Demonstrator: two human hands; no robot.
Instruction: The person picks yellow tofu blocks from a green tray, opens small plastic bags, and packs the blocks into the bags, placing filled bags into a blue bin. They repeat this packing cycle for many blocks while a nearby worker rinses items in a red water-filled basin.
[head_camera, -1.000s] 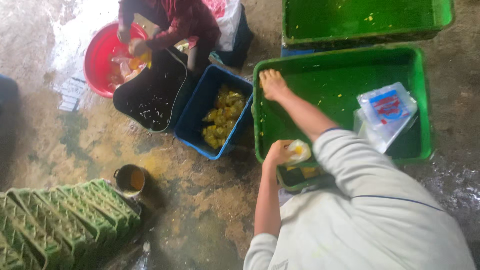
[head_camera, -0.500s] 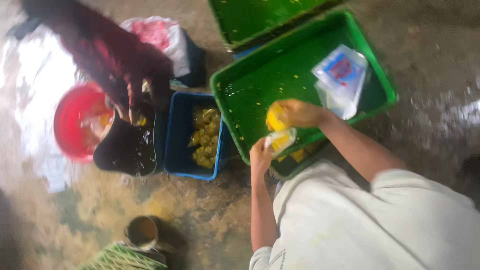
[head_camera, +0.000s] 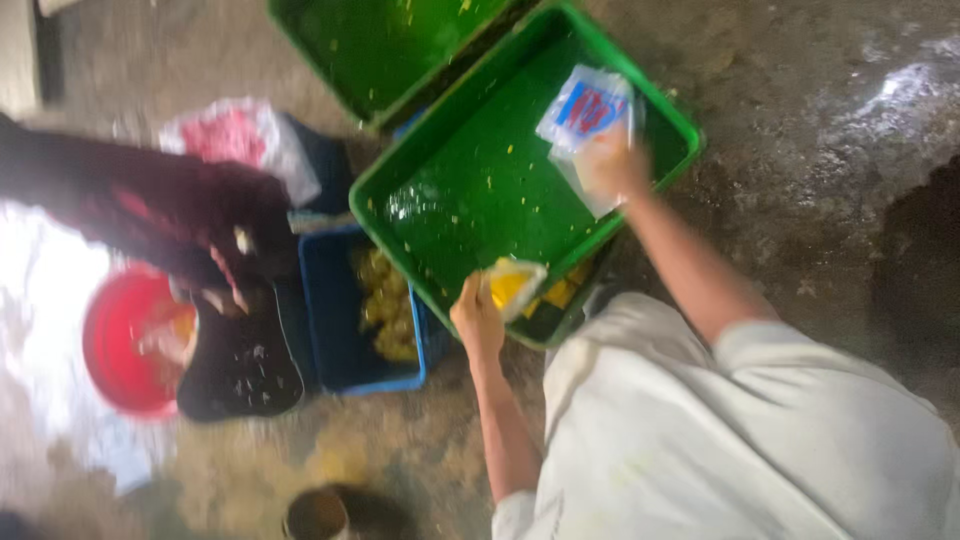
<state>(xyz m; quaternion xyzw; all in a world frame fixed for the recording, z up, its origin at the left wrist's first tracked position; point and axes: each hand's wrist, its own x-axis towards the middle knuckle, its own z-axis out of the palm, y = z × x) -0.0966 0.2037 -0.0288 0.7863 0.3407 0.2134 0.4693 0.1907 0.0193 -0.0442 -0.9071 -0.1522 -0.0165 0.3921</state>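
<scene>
The left hand (head_camera: 478, 318) is clenched on a small clear plastic bag of yellow pieces (head_camera: 513, 283) at the near rim of the shallow green plastic tray (head_camera: 470, 190) on the wet concrete floor (head_camera: 800, 150). The right hand (head_camera: 612, 165) rests on a stack of clear plastic bags with red and blue print (head_camera: 585, 120) in the tray's far corner; whether its grip closes on them is blurred. Beside the tray's left edge stands a blue plastic tub of yellow pieces (head_camera: 340, 300). Another person's dark sleeve (head_camera: 150, 210) reaches over a black basin (head_camera: 240, 365) beside a red round bowl (head_camera: 115, 345).

A small clear bag (head_camera: 512, 283) of yellow stuff sits at the green tray's (head_camera: 470, 190) near edge, and flat plastic bags (head_camera: 585, 115) lie in its far corner.
</scene>
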